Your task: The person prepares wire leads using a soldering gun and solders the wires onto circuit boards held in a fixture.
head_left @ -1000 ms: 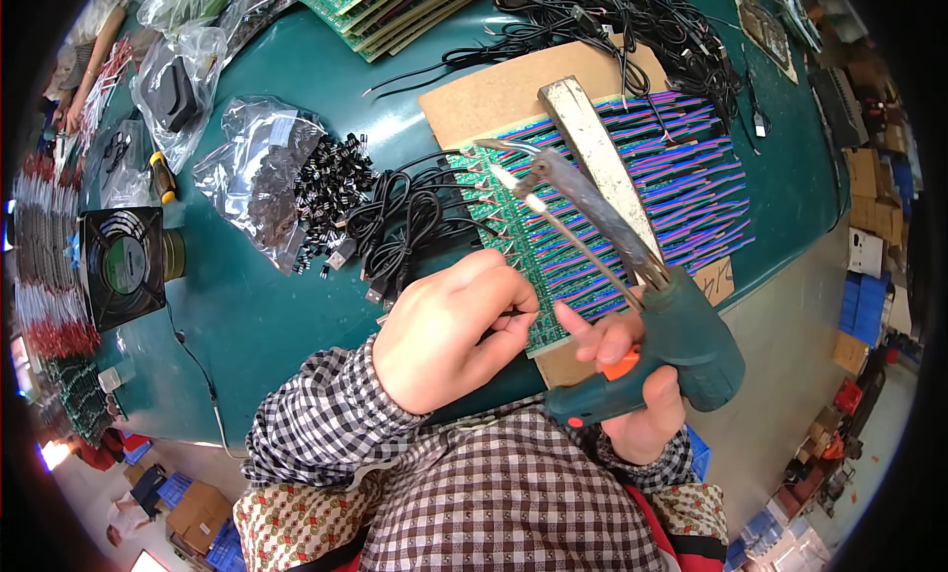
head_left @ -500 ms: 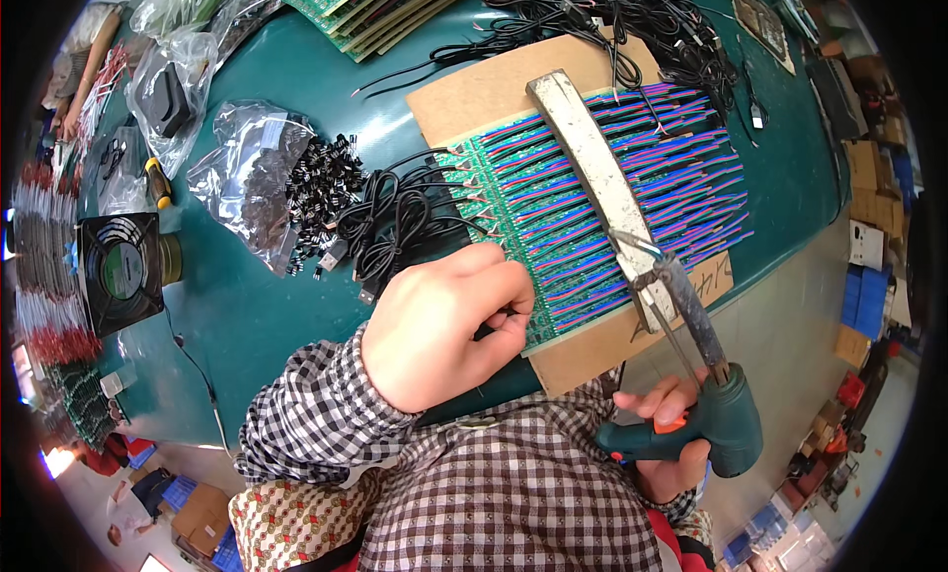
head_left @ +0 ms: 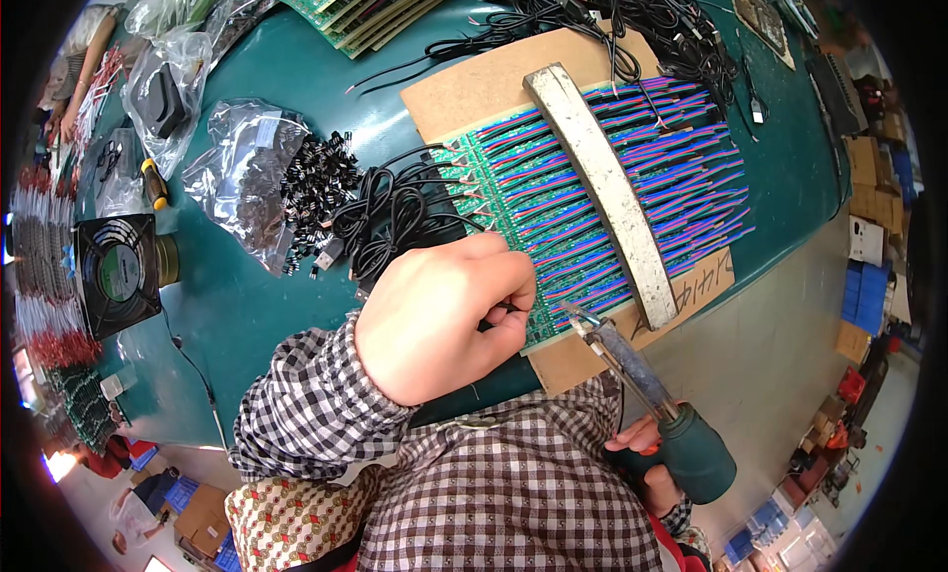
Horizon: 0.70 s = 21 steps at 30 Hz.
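My left hand (head_left: 444,315) is closed in a pinch at the near left edge of a green circuit board (head_left: 479,192). Something black, apparently a cable, shows between its fingers; its end is hidden. Fingers of my right hand (head_left: 644,444) wrap the handle of a dark green soldering gun (head_left: 699,458). The gun's metal tip reaches over the board's near edge, just right of my left hand. Rows of red, blue and black wires (head_left: 691,192) cover the board. A worn whitish metal bar (head_left: 604,192) lies across them. Black cables (head_left: 395,222) run to several pads along the board's left side.
Brown cardboard (head_left: 464,96) lies under the board. Left of it are small black connectors (head_left: 318,182), a clear plastic bag (head_left: 237,177), a screwdriver (head_left: 154,185) and a fan (head_left: 117,273). Stacked circuit boards (head_left: 365,14) and tangled black cables (head_left: 652,29) sit at the back.
The soldering gun has swung left and down with my right hand; its tip has gone from over the metal bar to near my left hand. My left hand has hardly moved.
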{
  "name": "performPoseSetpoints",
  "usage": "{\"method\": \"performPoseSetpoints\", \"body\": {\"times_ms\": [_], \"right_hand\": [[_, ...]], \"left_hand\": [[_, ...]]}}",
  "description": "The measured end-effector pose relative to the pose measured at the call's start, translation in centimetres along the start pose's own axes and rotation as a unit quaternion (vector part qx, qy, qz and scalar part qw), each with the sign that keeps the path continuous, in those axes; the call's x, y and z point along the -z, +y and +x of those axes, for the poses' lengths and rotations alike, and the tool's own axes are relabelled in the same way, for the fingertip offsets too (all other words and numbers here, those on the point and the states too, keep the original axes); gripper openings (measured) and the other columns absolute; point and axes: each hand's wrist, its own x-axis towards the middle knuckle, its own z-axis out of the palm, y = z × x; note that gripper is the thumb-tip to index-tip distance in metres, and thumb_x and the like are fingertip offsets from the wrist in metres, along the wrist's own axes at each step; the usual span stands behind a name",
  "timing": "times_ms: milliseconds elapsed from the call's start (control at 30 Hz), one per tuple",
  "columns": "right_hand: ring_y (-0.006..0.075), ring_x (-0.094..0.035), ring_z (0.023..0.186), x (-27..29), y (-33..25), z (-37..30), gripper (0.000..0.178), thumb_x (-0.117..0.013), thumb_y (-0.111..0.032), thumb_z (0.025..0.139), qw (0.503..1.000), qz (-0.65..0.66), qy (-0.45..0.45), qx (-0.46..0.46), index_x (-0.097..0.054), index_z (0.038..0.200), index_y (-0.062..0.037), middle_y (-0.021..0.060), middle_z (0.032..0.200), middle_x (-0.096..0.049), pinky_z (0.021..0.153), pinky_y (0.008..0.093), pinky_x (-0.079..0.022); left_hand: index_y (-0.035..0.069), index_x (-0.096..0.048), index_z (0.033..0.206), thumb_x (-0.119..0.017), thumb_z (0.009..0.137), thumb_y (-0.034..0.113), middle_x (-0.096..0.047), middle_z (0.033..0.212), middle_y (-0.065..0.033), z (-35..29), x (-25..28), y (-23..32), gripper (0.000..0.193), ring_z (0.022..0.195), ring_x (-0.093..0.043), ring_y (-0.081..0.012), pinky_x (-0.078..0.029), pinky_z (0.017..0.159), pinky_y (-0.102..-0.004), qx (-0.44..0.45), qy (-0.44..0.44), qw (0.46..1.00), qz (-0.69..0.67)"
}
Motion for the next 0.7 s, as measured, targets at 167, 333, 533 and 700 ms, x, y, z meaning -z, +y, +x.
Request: {"method": "performPoseSetpoints", "body": {"times_ms": [167,333,533,700], "right_hand": [[0.0257,-0.068,0.087,-0.3,-0.6,0.3,0.050,-0.080,-0.037,0.077,0.999,-0.045,-0.003,0.001,-0.062,0.097,0.0039,0.0146,0.093,-0.065,0.078,0.0362,-0.056],[0.0249,-0.068,0.087,0.3,-0.1,-0.1,0.050,-0.082,-0.036,0.075,0.998,-0.060,-0.011,-0.020,-0.062,0.097,0.0038,0.0148,0.093,-0.064,0.080,0.0373,-0.057],[0.0252,-0.066,0.088,-0.6,-0.4,0.0,0.054,-0.085,-0.034,0.073,0.997,0.043,0.032,-0.047,-0.059,0.098,0.0059,0.0162,0.093,-0.063,0.083,0.0402,-0.057],[0.0252,-0.065,0.091,-0.6,-0.5,-0.1,0.055,-0.085,-0.033,0.072,0.996,0.058,0.045,-0.055,-0.057,0.097,0.0064,0.0165,0.096,-0.062,0.085,0.0427,-0.057]], "left_hand": [[0.005,-0.061,0.077,-0.067,0.068,-0.003,-0.052,0.071,-0.0024,-0.1,0.0,0.1,0.013,0.058,-0.056,-0.0103,-0.046,0.051,-0.0234,0.010,0.001,1.000,0.005],[0.005,-0.062,0.078,-0.068,0.070,-0.003,-0.052,0.070,-0.0013,0.0,0.1,-0.2,0.013,0.059,-0.054,-0.0086,-0.044,0.050,-0.0219,0.012,-0.003,1.000,-0.018],[0.005,-0.063,0.079,-0.068,0.070,-0.003,-0.053,0.071,-0.0004,-0.4,-0.4,-0.7,0.013,0.059,-0.053,-0.0077,-0.041,0.049,-0.0208,0.009,0.025,0.995,-0.097],[0.005,-0.062,0.079,-0.068,0.069,-0.003,-0.053,0.071,-0.0015,-0.4,-0.2,-0.3,0.013,0.059,-0.055,-0.0093,-0.043,0.050,-0.0222,0.004,0.012,0.999,-0.047]]}}
